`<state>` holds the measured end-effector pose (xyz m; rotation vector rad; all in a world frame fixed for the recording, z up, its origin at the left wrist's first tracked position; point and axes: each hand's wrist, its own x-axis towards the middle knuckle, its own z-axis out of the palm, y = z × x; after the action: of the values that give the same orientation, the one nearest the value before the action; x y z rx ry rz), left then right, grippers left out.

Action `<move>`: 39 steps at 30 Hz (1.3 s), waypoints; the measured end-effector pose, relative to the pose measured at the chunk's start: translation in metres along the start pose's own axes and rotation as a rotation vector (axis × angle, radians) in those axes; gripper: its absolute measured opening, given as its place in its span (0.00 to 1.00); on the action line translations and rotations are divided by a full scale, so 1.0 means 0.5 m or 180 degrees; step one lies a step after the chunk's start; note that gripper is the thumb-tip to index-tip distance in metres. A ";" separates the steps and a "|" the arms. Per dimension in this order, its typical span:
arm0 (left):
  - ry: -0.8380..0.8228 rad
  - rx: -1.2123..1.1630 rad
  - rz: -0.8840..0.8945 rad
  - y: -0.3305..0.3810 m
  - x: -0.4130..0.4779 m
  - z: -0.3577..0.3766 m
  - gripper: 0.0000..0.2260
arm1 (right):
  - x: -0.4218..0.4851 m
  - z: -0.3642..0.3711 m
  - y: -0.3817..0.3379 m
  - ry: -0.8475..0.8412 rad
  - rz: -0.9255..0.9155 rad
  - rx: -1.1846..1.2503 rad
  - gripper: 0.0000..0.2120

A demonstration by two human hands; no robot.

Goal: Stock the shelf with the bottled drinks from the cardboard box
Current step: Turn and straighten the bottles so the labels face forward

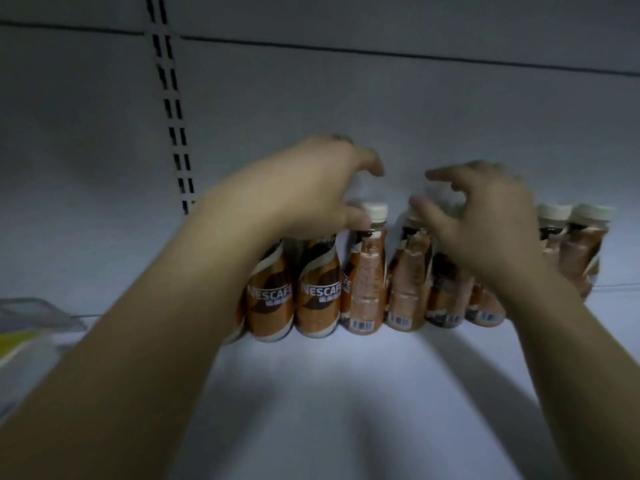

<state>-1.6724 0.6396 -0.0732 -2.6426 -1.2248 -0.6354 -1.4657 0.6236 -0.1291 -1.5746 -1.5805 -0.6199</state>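
Bottled drinks [363, 268] are lined up in a tight row toward the back wall of the shelf [346, 393], brown coffee bottles with white caps, standing roughly upright and touching shoulder to shoulder, with two more off toward the right end. The cardboard box isn't in view at all. The left hand [304, 188] is curled down over the tops of the bottles at the left end of the row, thumb resting by the neck of one white-capped bottle; honestly can't tell if it's gripping a cap or just steadying them, the fingers hide whatever's underneath. The right hand [485, 223] is loosely spread with fingers half bent over the caps in the middle of the row, and it doesn't look closed on anything, though it's blurry. My worry from here: these bottles are tall and narrow and packed against each other, so one sideways nudge from either hand could set off a domino topple along the row. A few already look slightly tilted, though that might just be the wide lens. The front of the shelf is bare, so a tipped bottle could roll to the front edge. There's also a clear plastic bit [38, 313] at the left edge an elbow could catch.
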 end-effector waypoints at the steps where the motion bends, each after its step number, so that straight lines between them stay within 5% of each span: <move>1: -0.0113 -0.0067 0.0004 0.009 0.016 0.010 0.27 | -0.013 0.009 0.003 -0.0016 -0.0063 -0.0189 0.19; 7: -0.0445 0.0083 -0.0022 0.020 0.063 0.052 0.21 | -0.034 0.023 0.008 -0.0139 0.0070 -0.0124 0.20; 22: -0.0079 0.0228 0.0291 0.007 0.066 0.071 0.13 | -0.032 0.034 0.010 -0.0310 0.0370 0.0741 0.14; 39: 0.0611 0.0743 -0.0164 0.026 0.074 0.100 0.22 | -0.037 0.027 0.015 -0.0486 0.0132 0.0788 0.15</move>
<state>-1.6258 0.6723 -0.1012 -2.3095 -1.2322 -0.6898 -1.4627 0.6249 -0.1530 -1.4913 -1.6616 -0.2739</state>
